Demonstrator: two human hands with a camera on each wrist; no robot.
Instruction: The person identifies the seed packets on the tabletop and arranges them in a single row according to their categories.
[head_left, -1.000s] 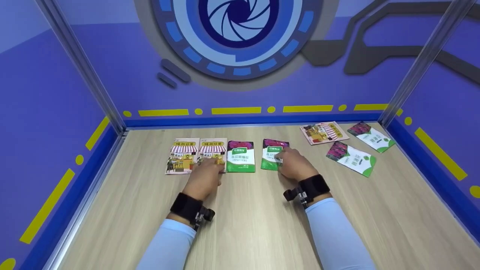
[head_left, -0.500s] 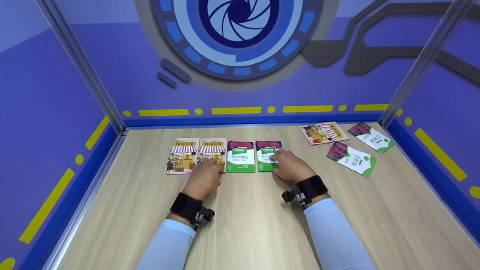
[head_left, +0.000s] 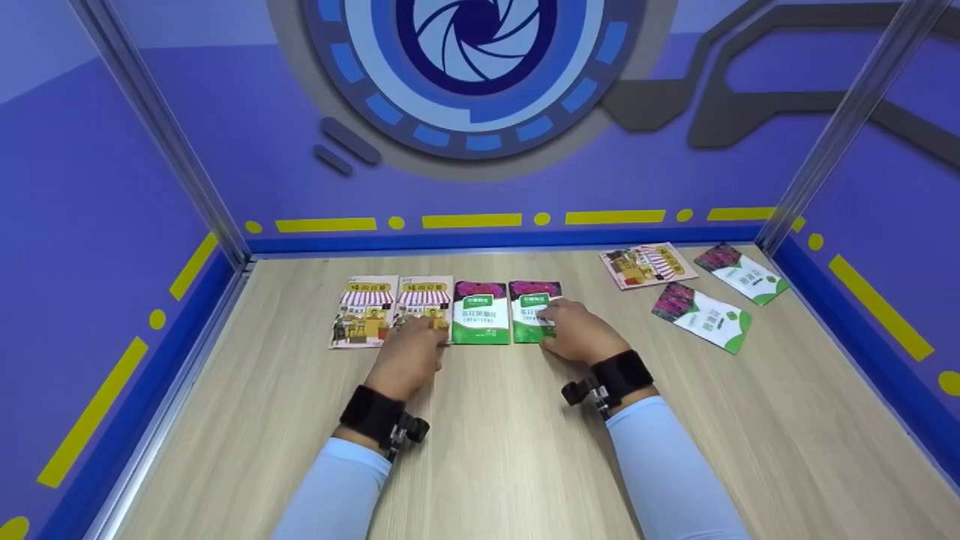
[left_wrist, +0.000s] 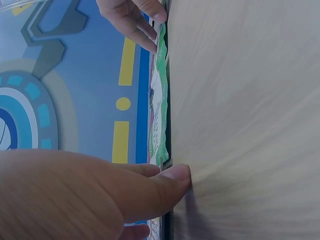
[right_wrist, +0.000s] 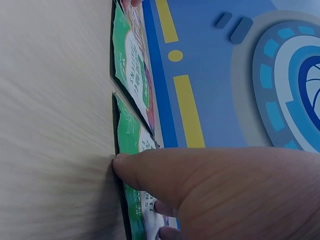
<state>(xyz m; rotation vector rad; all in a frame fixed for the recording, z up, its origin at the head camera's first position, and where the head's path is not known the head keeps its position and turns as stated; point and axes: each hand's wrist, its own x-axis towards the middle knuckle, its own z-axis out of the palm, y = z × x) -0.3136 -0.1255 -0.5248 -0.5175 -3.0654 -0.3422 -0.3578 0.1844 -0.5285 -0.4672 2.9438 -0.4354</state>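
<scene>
In the head view, four-in-line flat packets begin at left with a pink one [head_left: 362, 311] printed with a shop awning. Beside it lies a second pink packet [head_left: 424, 294], partly covered by my left hand [head_left: 406, 355], whose thumb and fingers hold its near edge. A green-and-white flower seed packet [head_left: 480, 315] follows on the right. At the right end is another seed packet [head_left: 529, 307], gripped by my right hand [head_left: 585, 334] with the thumb along its near edge. The right wrist view shows a narrow gap between the held seed packet [right_wrist: 131, 125] and its neighbour [right_wrist: 131, 65].
At the back right of the wooden table [head_left: 480, 450], a pink packet [head_left: 648, 266] and two seed packets, one nearer [head_left: 701, 317] and one in the corner [head_left: 742, 274], lie at angles. Blue-purple panels [head_left: 480, 187] enclose the back and sides.
My right hand has slid its seed packet left and straightened it, bringing it close beside the neighbouring seed packet. The left hand has stayed in place.
</scene>
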